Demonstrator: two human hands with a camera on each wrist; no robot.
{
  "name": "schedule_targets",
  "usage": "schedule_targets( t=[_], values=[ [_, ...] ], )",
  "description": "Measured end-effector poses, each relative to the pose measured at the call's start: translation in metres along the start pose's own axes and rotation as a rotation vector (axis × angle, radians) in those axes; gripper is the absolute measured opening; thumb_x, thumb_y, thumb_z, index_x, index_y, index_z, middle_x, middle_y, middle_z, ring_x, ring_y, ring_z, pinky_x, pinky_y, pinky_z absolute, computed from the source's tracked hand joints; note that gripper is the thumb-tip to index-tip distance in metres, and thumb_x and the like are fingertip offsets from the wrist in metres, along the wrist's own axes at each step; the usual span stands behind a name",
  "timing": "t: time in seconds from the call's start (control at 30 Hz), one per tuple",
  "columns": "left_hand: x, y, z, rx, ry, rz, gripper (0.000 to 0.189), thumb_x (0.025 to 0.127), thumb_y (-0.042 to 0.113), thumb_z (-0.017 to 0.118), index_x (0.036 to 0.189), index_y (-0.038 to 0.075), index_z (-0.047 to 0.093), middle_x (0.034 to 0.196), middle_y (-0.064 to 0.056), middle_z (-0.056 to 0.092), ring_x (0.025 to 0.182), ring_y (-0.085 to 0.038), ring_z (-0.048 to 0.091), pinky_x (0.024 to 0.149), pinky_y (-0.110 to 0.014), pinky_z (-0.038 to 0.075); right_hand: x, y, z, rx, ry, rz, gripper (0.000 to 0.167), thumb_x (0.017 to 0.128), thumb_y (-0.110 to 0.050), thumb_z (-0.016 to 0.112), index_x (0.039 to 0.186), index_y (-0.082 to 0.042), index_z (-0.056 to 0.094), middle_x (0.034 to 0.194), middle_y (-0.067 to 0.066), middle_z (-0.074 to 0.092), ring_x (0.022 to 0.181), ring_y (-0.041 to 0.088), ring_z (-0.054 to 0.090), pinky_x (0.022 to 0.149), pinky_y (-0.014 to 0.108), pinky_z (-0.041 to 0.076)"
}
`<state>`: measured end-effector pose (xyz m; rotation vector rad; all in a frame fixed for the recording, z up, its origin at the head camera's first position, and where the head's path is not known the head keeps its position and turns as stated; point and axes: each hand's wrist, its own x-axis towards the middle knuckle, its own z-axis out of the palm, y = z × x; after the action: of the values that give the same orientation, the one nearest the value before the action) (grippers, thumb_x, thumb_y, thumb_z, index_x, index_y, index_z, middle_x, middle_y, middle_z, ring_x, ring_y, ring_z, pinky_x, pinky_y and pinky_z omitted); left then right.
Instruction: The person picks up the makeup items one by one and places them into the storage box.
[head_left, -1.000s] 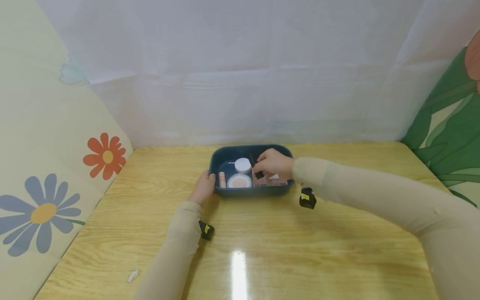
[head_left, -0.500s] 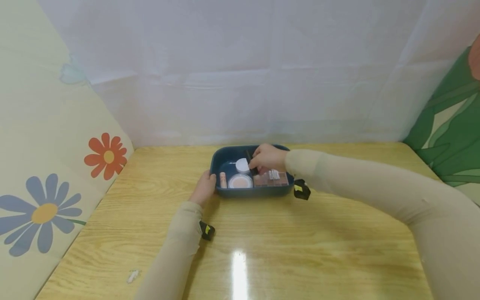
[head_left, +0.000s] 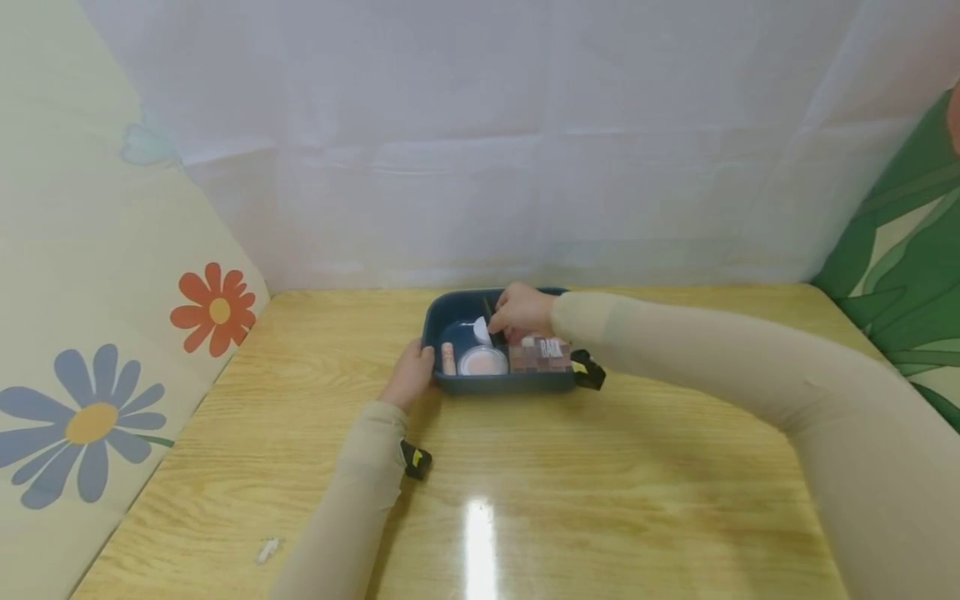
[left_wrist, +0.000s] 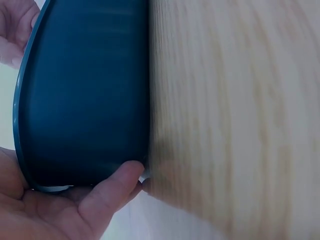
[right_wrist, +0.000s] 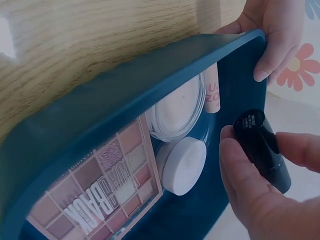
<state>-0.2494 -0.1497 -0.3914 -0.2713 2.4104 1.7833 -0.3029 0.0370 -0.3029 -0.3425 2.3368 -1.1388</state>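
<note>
My right hand (head_left: 522, 308) pinches a black lipstick tube (right_wrist: 264, 150) between thumb and fingers, over the inside of a dark blue plastic tray (left_wrist: 85, 95). The tube's labelled end shows in the right wrist view. At the tray's left end my left hand (head_left: 410, 372) grips the corner, thumb against the outer wall. Inside lie an eyeshadow palette (right_wrist: 100, 187) with white lettering, a round compact (right_wrist: 177, 107) with a clear rim, a white-lidded jar (right_wrist: 185, 165) and a small pink tube (right_wrist: 212, 90). In the head view, the right hand partly hides the jar.
The tray stands on a wood-grain table (head_left: 637, 483) near its far edge. Behind hangs a white cloth (head_left: 480, 150). Flower-printed panels (head_left: 90, 250) flank the table. A small white mark (head_left: 267, 550) is on the table at the front left.
My right hand has moved left inside the tray with the black lipstick tube, baring more of the palette and covering part of the white jar. The left hand keeps its grip on the corner.
</note>
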Motion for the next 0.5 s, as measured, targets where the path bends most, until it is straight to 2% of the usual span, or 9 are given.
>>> schedule_targets(
  t=[0.07,0.13,0.3,0.43,0.5],
  values=[
    [0.0,0.001,0.001,0.001,-0.001,-0.001,0.044,0.105,0.011,0.027,0.142,-0.011,0.032,0.143,-0.03,0.038,0.128,-0.041,0.042,0.097,-0.053,0.046,0.002,0.0,0.0,-0.012,0.003,0.003,0.006,0.09,0.002,0.06,0.085,0.005,0.059,0.068,0.007,0.052,0.057,0.015,0.054,0.072,0.037,0.057],
    [0.0,0.002,0.001,0.002,-0.004,-0.004,0.044,0.105,0.011,0.026,0.143,-0.01,0.032,0.144,-0.03,0.037,0.129,-0.041,0.041,0.097,-0.053,0.045,0.002,-0.001,0.001,-0.016,0.007,0.004,0.009,0.09,0.001,0.06,0.095,0.009,0.06,0.071,0.007,0.053,0.06,0.016,0.055,0.077,0.04,0.057],
    [0.0,0.003,0.001,0.008,-0.004,0.002,0.044,0.105,0.011,0.027,0.143,-0.011,0.032,0.144,-0.03,0.038,0.128,-0.041,0.042,0.097,-0.052,0.046,0.007,-0.003,0.002,-0.021,0.012,0.011,0.037,0.09,0.0,0.061,0.123,0.016,0.051,0.085,0.013,0.056,0.064,0.017,0.057,0.079,0.039,0.057],
    [-0.001,0.003,0.001,0.014,-0.001,0.008,0.043,0.105,0.011,0.026,0.141,-0.011,0.033,0.142,-0.031,0.039,0.126,-0.042,0.044,0.097,-0.051,0.046,0.014,-0.003,0.005,-0.009,0.016,0.017,0.043,0.089,0.001,0.061,0.127,0.017,0.048,0.103,0.023,0.059,0.068,0.017,0.057,0.078,0.036,0.057],
    [-0.002,0.002,0.001,0.018,0.003,0.013,0.042,0.104,0.01,0.027,0.14,-0.012,0.034,0.14,-0.031,0.041,0.124,-0.042,0.045,0.095,-0.051,0.046,0.018,-0.003,0.008,0.003,0.022,0.019,0.042,0.088,0.003,0.061,0.126,0.018,0.049,0.109,0.027,0.06,0.068,0.017,0.057,0.08,0.038,0.057]
  ],
)
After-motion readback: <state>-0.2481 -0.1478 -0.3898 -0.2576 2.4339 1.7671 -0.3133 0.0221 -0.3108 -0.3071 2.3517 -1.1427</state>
